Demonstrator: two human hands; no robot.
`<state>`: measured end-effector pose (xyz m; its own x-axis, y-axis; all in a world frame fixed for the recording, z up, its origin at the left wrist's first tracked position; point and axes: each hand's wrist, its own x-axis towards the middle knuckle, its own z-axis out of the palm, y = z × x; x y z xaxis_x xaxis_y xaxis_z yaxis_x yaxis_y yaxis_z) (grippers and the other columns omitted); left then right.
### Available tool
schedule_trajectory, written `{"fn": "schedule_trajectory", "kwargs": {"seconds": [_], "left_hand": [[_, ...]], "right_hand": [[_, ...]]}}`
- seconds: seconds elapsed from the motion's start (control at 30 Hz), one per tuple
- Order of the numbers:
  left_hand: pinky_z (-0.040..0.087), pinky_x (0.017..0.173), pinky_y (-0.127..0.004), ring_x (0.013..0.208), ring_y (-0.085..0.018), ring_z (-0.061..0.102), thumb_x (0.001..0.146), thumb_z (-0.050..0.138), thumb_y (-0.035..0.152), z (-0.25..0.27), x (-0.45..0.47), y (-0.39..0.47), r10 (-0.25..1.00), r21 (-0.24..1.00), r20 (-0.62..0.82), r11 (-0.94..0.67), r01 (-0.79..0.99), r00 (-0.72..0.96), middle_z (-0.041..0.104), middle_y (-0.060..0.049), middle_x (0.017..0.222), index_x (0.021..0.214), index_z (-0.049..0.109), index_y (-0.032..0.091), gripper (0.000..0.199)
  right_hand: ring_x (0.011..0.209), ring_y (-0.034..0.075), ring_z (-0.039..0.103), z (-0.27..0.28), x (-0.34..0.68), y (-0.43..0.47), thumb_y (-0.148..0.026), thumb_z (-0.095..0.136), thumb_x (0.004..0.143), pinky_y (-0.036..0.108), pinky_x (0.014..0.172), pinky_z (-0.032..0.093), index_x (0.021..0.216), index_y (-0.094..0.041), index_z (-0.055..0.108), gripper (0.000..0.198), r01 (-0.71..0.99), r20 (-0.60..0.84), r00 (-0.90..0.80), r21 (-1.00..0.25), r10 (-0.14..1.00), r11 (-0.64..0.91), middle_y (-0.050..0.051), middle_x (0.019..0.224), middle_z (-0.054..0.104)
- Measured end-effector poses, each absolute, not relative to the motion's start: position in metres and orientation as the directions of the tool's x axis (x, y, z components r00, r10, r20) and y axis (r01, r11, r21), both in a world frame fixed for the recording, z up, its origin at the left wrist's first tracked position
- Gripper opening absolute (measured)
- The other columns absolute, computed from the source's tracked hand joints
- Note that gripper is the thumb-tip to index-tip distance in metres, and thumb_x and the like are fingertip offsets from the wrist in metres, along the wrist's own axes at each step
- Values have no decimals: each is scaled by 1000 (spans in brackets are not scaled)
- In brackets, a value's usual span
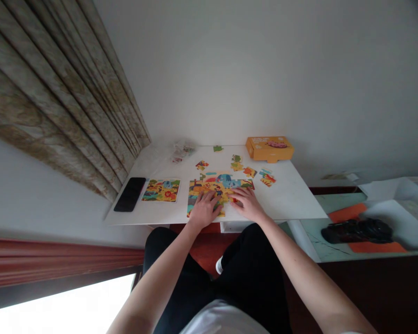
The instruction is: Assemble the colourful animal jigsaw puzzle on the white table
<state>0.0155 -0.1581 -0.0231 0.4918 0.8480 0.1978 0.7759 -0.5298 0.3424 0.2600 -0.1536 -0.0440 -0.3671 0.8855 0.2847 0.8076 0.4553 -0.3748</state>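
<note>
Dim, soft light; near-left of the table [296, 202], a white patch [62, 306] glares (detail burnt out). Lens distortion stretches the curtain [61, 79] left of the table; the puzzle [197, 187] seems slightly blurred.

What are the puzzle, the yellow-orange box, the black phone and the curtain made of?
Puzzle: probably printed cardboard; its pieces look flat, with knobbly cut edges.
Box: likely thin card, with crisp folded edges and a flap at the front.
Phone: its face looks like smooth, dark glass, perhaps plastic.
Curtain: cloth, hanging in folds with a pattern; which fibre, I can't tell.
</note>
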Motion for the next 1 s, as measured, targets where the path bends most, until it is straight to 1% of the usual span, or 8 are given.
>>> {"fn": "schedule_trajectory", "kwargs": {"seconds": [0.27, 0.4, 0.47, 0.57, 0.67, 0.73, 0.83, 1.0], "left_hand": [[30, 127, -52, 143, -30, 53, 104, 53, 38, -26, 16, -159, 840, 298, 207, -542, 786, 501, 61, -12, 150, 141, 65, 29, 40], [31, 126, -55, 143, -32, 52, 104, 52, 37, -23, 19, -157, 838, 253, 180, -545, 799, 515, 60, -14, 150, 141, 65, 25, 41], [30, 126, -56, 144, -32, 52, 104, 53, 38, -21, 19, -153, 828, 256, 160, -561, 787, 538, 59, -15, 152, 143, 63, 24, 43], [23, 130, -55, 149, -29, 46, 103, 54, 42, -20, 19, -144, 773, 272, 135, -631, 727, 620, 54, -13, 158, 150, 57, 25, 49], [17, 131, -56, 155, -29, 38, 103, 55, 49, -23, 18, -137, 736, 271, 98, -668, 693, 670, 48, -11, 163, 155, 51, 27, 57], [14, 131, -58, 157, -31, 35, 103, 53, 52, -26, 18, -136, 738, 261, 78, -665, 700, 671, 44, -12, 166, 158, 48, 26, 61], [13, 131, -58, 157, -29, 35, 105, 47, 53, -29, 18, -136, 739, 234, 79, -666, 708, 669, 42, -10, 167, 160, 45, 28, 60], [17, 132, -56, 156, -27, 37, 107, 41, 53, -33, 19, -134, 755, 158, 73, -654, 740, 651, 44, -7, 167, 160, 44, 29, 58]], "right_hand": [[137, 33, 57, -47, 259, -155, -26, 63, 96, 67, 120, 33, 123, -33, 76, 31, 807, 304, -356, -376, 883, 455, 5, 142, 69], [135, 31, 58, -46, 260, -154, -26, 60, 96, 63, 121, 34, 123, -30, 75, 31, 792, 343, -327, -410, 881, 453, 7, 141, 69], [131, 30, 61, -46, 263, -153, -24, 58, 96, 59, 119, 38, 122, -27, 75, 31, 795, 399, -240, -442, 885, 416, 9, 136, 71], [122, 29, 65, -48, 270, -152, -17, 53, 92, 53, 113, 45, 114, -22, 76, 33, 827, 453, -36, -487, 891, 281, 11, 126, 74], [114, 29, 68, -53, 277, -152, -12, 48, 90, 48, 106, 50, 110, -21, 76, 36, 847, 436, 127, -515, 891, 131, 12, 118, 76], [110, 28, 69, -57, 279, -151, -14, 48, 91, 46, 103, 52, 110, -21, 76, 34, 846, 418, 170, -527, 892, 85, 12, 117, 77], [113, 29, 69, -62, 278, -149, -19, 53, 93, 47, 106, 50, 111, -21, 77, 30, 850, 416, 129, -514, 900, 116, 12, 120, 77], [122, 31, 65, -68, 274, -141, -21, 54, 96, 53, 111, 44, 108, -23, 79, 28, 852, 433, 37, -485, 901, 198, 12, 126, 75]]}}
